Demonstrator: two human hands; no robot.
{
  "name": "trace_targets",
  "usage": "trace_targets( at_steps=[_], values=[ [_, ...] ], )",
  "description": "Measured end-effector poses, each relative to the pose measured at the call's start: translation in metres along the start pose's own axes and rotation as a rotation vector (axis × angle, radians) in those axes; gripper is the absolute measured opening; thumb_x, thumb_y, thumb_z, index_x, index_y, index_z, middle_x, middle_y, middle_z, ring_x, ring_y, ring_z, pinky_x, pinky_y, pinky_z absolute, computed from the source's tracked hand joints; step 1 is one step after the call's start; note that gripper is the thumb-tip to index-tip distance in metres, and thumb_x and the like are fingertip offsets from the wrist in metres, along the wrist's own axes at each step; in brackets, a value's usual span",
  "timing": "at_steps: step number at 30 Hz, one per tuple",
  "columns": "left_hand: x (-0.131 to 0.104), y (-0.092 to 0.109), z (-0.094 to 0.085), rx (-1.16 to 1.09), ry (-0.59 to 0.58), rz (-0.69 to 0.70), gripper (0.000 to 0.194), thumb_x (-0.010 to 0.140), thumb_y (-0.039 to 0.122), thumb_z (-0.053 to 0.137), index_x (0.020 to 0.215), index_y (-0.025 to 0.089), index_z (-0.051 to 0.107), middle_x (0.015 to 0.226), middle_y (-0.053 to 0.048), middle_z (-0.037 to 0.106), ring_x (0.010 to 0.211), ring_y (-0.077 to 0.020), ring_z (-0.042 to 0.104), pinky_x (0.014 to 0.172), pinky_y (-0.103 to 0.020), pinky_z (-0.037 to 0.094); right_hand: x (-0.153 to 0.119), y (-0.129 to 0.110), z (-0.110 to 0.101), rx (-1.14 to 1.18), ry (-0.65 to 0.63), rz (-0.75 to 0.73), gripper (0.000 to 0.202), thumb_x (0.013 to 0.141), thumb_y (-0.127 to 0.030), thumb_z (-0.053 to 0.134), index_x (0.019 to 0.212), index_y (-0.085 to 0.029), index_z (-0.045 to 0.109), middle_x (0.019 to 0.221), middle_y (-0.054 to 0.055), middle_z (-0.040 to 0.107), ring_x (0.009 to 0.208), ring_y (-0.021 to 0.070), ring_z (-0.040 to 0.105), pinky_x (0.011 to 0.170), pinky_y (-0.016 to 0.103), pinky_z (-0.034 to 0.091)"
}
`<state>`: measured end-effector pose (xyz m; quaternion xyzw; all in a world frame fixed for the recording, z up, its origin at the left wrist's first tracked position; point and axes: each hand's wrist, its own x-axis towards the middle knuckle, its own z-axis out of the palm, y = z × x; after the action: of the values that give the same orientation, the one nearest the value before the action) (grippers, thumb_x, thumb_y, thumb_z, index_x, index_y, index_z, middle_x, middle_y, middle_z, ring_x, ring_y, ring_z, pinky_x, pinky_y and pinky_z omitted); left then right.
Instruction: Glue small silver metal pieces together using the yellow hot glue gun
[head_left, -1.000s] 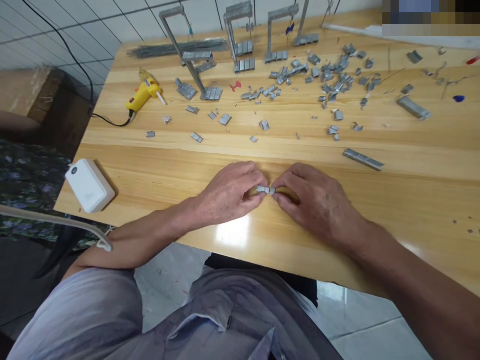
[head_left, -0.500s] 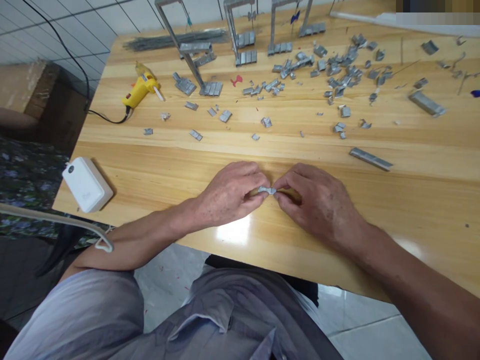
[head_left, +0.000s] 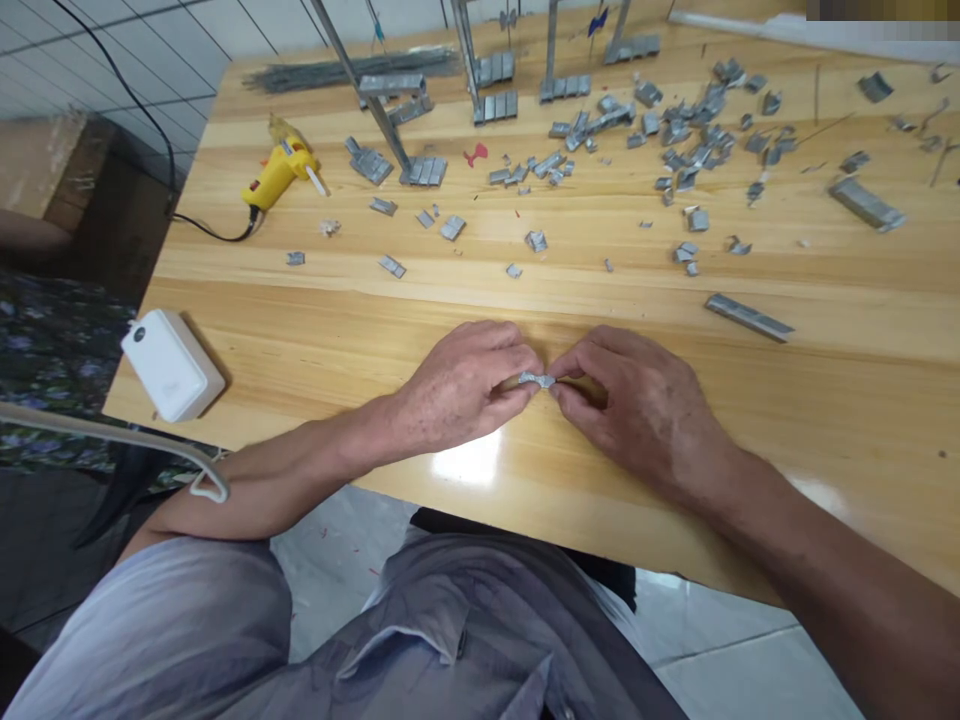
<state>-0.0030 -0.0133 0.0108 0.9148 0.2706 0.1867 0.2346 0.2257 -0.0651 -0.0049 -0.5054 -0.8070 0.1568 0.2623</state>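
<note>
Between my two hands, just above the near part of the wooden table [head_left: 322,330], is a small grey foil-like metal piece [head_left: 537,380]. My left hand [head_left: 469,385] pinches its left end between thumb and forefinger. At the other end, the thumb and fingertips of my right hand [head_left: 637,395] grip it. The piece looks narrow in the middle and creased; the fingers hide its ends. Beyond my hands lie loose grey metal scraps, among them a small folded piece [head_left: 536,240] and a long flat strip [head_left: 748,318].
A yellow glue gun [head_left: 277,175] with a black cord lies at the left. Near the left edge stands a white box-shaped device [head_left: 172,365]. Upright metal frames [head_left: 386,120] and a bundle of thin wires [head_left: 352,72] are at the back. Scraps [head_left: 697,140] lie heaped at back right.
My hands keep the same pinch on the metal piece, with barely any movement. The view has shifted slightly, so the things at the back appear a little displaced.
</note>
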Motion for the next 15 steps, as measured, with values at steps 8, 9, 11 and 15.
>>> trace_targets(
  at_steps=[8,9,11,15],
  values=[
    [0.0004,0.001,-0.0019,0.008,-0.012,0.001,0.015,0.101,0.016,0.057,0.095,0.017,0.071,0.087,-0.005,0.069,0.08,-0.0184,0.061,0.077,-0.033,0.048,-0.0003,-0.0006,0.0001,0.01,-0.006,0.001,0.01,0.094,-0.017,0.064,0.093,-0.021,0.073,0.089,0.007,0.075,0.084,0.024,0.07,0.074,0.036,0.05],
    [0.0004,0.0011,-0.0019,0.009,-0.018,-0.005,0.016,0.101,0.016,0.057,0.095,0.017,0.071,0.087,-0.005,0.069,0.08,-0.0183,0.061,0.078,-0.033,0.048,-0.0004,-0.0006,0.0001,0.012,-0.006,-0.002,0.01,0.094,-0.018,0.064,0.093,-0.021,0.073,0.089,0.007,0.075,0.084,0.024,0.07,0.074,0.036,0.05],
    [0.0005,0.0013,-0.0018,0.012,-0.029,-0.013,0.016,0.102,0.017,0.057,0.095,0.018,0.071,0.087,-0.004,0.069,0.08,-0.0182,0.061,0.078,-0.034,0.048,-0.0004,-0.0006,0.0,0.017,-0.007,-0.005,0.01,0.094,-0.018,0.064,0.093,-0.021,0.073,0.089,0.007,0.075,0.083,0.0241,0.07,0.074,0.036,0.05],
    [0.001,0.002,-0.0016,0.025,-0.032,-0.015,0.015,0.102,0.019,0.057,0.095,0.019,0.07,0.084,-0.003,0.068,0.08,-0.018,0.06,0.078,-0.033,0.047,-0.0008,-0.0008,-0.0009,0.019,-0.005,-0.007,0.01,0.094,-0.018,0.064,0.093,-0.021,0.073,0.091,0.007,0.075,0.084,0.0241,0.07,0.074,0.036,0.051]
  ],
)
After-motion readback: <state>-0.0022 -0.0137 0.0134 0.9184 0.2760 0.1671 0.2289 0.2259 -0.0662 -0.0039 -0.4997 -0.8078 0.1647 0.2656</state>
